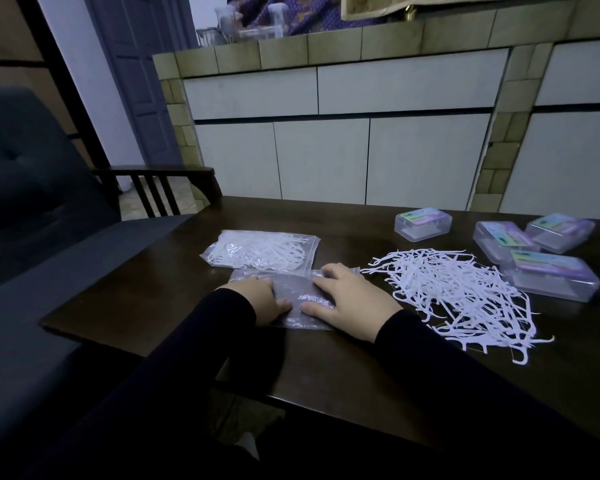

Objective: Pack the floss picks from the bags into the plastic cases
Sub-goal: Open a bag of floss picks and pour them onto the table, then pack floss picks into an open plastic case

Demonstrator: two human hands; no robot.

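L hand [264, 296]: flat on empty bag [298, 296], fingers straight, pressing its left part; dark sleeve to wrist.
R hand [352, 301]: flat on same bag, right part; fingers spread, straight, thumb pointing in toward L thumb. Hands apart, bag showing btwn them.
Empty bag: clear, lies flat on table [153, 289] near front edge; nothing visible inside.
Full bag [262, 251]: clear zip type, just behind empty one, edges touching or overlapping, can't tell which. Packed w/ white picks.
Loose picks [458, 292]: big tangled white heap on bare table, just right of R hand, not in any container.
Cases [423, 223]: four clear lidded boxes w/ coloured labels, right rear. One stands alone behind the heap; three cluster further right, nearest one touching heap's edge. Lids down; contents can't tell. Sliver of a fifth at frame edge.
Around: dark sofa [32, 202] at left, alongside table; tiled counter w/ pale cabinet doors [326, 150] behind.
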